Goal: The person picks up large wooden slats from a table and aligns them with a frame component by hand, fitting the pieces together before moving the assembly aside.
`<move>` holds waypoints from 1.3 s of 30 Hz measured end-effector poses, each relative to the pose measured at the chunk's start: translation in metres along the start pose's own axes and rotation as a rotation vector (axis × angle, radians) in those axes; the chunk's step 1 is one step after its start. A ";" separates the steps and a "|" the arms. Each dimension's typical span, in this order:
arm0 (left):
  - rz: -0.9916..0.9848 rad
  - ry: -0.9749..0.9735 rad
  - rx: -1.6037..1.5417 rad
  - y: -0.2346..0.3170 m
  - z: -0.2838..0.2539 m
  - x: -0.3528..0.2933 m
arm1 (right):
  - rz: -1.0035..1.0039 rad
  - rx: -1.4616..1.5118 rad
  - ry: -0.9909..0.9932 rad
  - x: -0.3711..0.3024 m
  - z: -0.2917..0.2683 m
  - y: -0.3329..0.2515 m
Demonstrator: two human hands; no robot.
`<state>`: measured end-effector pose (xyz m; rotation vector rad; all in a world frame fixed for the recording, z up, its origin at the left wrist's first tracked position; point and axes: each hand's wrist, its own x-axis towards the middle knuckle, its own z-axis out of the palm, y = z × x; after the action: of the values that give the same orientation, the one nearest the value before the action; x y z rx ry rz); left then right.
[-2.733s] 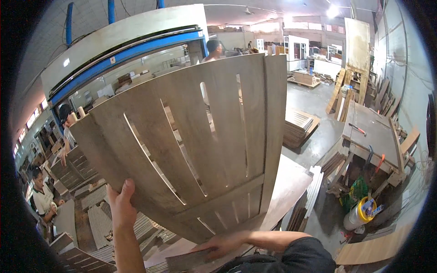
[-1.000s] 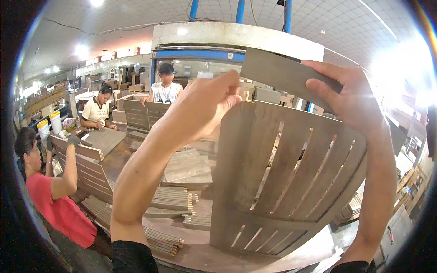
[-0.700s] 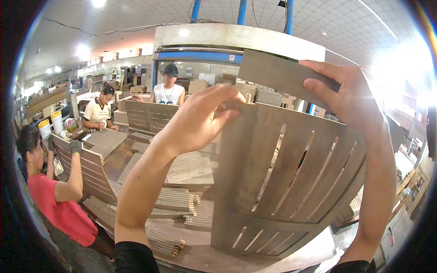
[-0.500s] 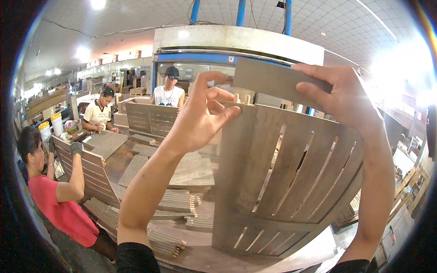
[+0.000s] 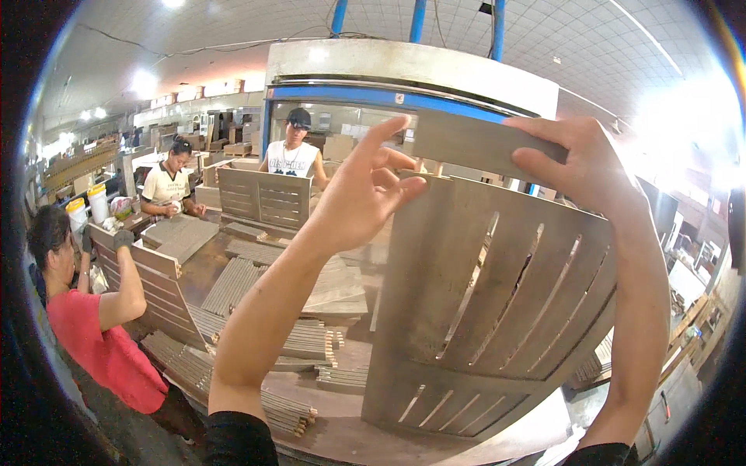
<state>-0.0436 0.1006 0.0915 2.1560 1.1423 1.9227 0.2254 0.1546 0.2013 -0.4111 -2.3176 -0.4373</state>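
Two raised hands in my head view, right hand [image 5: 579,167] pinching a flat grey wooden board [image 5: 474,144] above the upright grey slatted wooden panel [image 5: 482,311], left hand [image 5: 361,198] open-fingered, holding nothing, beside the panel's top edge, workbench [image 5: 350,427] below.

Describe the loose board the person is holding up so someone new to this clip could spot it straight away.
Start at the big slatted wooden panel standing upright at centre right. Along its top edge lies a single flat grey-brown board, pinched at its right end by the right hand, with the left hand open beside its left end. Unlike the panel's fixed upright slats, it runs crosswise and is separate.
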 end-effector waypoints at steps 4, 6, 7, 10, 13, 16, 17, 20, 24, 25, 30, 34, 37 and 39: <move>-0.045 -0.020 -0.020 0.005 0.002 0.003 | -0.014 -0.032 0.038 -0.001 0.003 0.003; -0.057 -0.023 -0.011 0.007 0.001 0.004 | -0.024 -0.094 0.010 0.001 0.000 -0.006; -0.042 -0.013 0.010 0.005 0.000 0.003 | -0.025 -0.089 0.006 0.005 0.003 -0.007; -0.027 0.017 -0.001 0.003 -0.002 0.001 | -0.084 0.002 0.007 0.015 0.010 -0.010; -0.043 0.019 -0.012 0.003 -0.006 -0.002 | -0.076 -0.018 0.011 0.016 0.011 -0.007; -0.111 -0.021 -0.063 0.014 -0.002 0.002 | -0.015 -0.051 0.018 0.003 0.005 0.006; -0.094 -0.027 -0.063 0.011 -0.003 0.002 | 0.005 -0.070 0.008 0.001 0.007 0.008; -0.074 -0.035 -0.051 0.007 -0.004 0.002 | 0.002 -0.063 0.010 0.004 0.009 0.007; -0.062 -0.025 -0.084 0.003 -0.005 0.004 | -0.055 0.010 0.008 0.012 0.014 0.003; -0.063 -0.022 -0.097 -0.001 -0.007 0.004 | -0.059 0.013 0.006 0.013 0.013 -0.001; 0.014 -0.007 -0.091 -0.004 -0.002 0.007 | -0.135 -0.093 0.053 0.003 0.016 0.009; 0.123 0.096 -0.334 -0.001 0.012 0.036 | -0.145 -0.129 0.065 0.003 0.019 0.010; 0.162 0.086 -0.580 -0.005 0.031 0.054 | -0.130 -0.117 0.070 0.002 0.020 0.010; 0.121 0.093 -0.702 -0.002 0.034 0.050 | -0.122 -0.086 0.045 0.002 0.021 0.010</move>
<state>-0.0168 0.1436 0.1244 1.7796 0.2550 2.0627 0.2157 0.1730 0.1904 -0.2988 -2.2931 -0.6017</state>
